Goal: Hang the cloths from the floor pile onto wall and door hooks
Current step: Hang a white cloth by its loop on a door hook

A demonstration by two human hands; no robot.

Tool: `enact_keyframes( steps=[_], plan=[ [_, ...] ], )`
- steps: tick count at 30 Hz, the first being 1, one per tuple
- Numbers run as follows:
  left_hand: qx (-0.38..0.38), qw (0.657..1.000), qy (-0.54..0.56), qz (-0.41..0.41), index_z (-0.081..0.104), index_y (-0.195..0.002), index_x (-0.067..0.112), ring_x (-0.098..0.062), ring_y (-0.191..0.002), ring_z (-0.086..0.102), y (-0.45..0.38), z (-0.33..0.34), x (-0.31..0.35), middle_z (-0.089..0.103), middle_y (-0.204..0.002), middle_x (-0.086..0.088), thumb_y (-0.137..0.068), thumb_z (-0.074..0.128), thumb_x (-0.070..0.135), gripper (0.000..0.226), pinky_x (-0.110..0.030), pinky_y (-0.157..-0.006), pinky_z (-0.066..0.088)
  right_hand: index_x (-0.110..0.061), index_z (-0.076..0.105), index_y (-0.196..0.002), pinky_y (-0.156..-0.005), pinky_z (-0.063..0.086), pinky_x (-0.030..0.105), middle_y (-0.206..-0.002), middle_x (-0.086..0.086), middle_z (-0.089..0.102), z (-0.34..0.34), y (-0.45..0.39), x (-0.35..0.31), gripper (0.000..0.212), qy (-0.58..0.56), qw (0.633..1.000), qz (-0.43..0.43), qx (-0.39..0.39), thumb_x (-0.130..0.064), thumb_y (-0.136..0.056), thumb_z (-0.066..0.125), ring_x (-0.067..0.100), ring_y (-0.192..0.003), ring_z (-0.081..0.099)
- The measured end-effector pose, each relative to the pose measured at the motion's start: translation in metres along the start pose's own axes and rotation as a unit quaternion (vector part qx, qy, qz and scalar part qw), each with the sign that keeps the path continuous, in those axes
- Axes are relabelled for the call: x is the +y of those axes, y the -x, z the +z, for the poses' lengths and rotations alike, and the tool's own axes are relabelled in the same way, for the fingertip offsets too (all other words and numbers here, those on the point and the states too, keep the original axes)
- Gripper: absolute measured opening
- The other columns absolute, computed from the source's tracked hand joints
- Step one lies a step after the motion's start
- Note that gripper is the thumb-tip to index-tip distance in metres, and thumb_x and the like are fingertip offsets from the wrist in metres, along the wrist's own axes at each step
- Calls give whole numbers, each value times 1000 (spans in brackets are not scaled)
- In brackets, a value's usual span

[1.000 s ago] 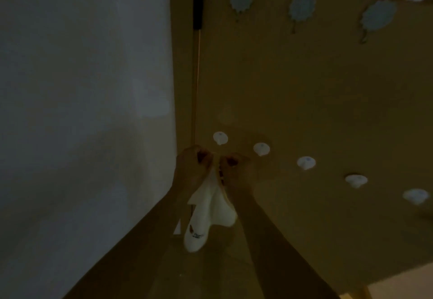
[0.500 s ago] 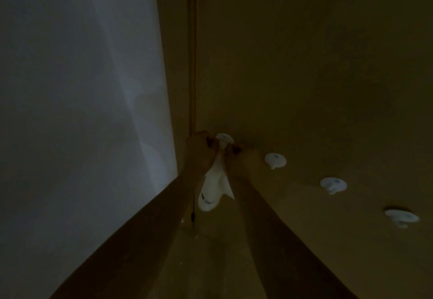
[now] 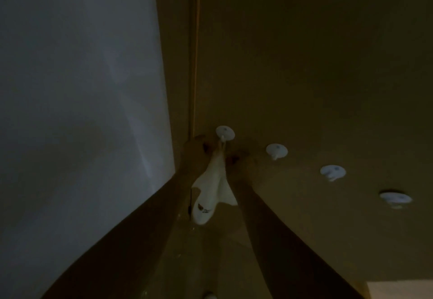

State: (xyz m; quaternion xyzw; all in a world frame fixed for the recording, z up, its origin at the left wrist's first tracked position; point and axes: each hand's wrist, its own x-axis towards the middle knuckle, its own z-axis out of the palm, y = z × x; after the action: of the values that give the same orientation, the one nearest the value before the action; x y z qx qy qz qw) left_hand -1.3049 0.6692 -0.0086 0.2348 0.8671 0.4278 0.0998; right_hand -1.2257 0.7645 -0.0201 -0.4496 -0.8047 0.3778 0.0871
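Head view, very dim light. Nearest me, both bare forearms run up from the bottom edge and converge at the grip. My left hand and right hand each pinch the top of a white cloth with curled fingertips, one on either side of it. The cloth looks soft and thin, gathered into a narrow neck at the grip, widening below into loose folds with a small dark printed mark near its bottom end.

Just above the grip, the neck of the cloth meets the peg of a round white hook; I cannot tell whether it is fully looped over. Hook reads as smooth plastic, disc-shaped base.

Right of the grip, three more hooks of the same kind run in a line, each farther off: second hook, third hook, fourth hook. All sit on a flat, matte tan door.

Left of the grip, a vertical door edge, then a plain pale wall, smooth, shadowed.
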Motion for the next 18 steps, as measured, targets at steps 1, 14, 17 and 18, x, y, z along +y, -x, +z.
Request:
enact_keyframes(
  steps=[1, 14, 17, 18],
  plan=[
    [-2, 1000, -16, 4, 64, -96, 2, -22, -84, 62, 3, -4, -4, 66, -92, -10, -97, 55, 16, 16, -32, -75, 52, -3, 59, -119, -89, 42, 30, -118, 11, 61, 1, 3, 2, 31, 2, 1000, 7, -1, -22, -102, 41, 18, -97, 53],
    [18, 971, -213, 110, 43, -144, 17, -28, -133, 42, 58, -44, -8, 43, -148, -9, -100, 45, 34, 46, -45, -110, 32, -17, 57, -125, -91, 50, 34, -120, 0, 61, -25, 68, -3, 32, 27, 973, -223, 48, -23, -94, 56, 17, -110, 58],
    [17, 961, -263, 86, 27, -151, 26, -24, -146, 21, 73, -53, -2, 22, -160, -2, -102, 36, 41, 53, -50, -118, 14, -16, 53, -132, -99, 40, 26, -127, 1, 57, -34, 80, -9, 40, 22, 962, -269, 53, -20, -93, 59, 18, -119, 51],
    [19, 960, -270, 77, 25, -152, 28, -24, -147, 18, 79, -57, 0, 19, -161, -2, -102, 35, 42, 54, -51, -119, 12, -17, 51, -134, -100, 36, 24, -129, 2, 56, -36, 83, -10, 42, 32, 956, -287, 52, -19, -93, 59, 18, -121, 49]
  ],
)
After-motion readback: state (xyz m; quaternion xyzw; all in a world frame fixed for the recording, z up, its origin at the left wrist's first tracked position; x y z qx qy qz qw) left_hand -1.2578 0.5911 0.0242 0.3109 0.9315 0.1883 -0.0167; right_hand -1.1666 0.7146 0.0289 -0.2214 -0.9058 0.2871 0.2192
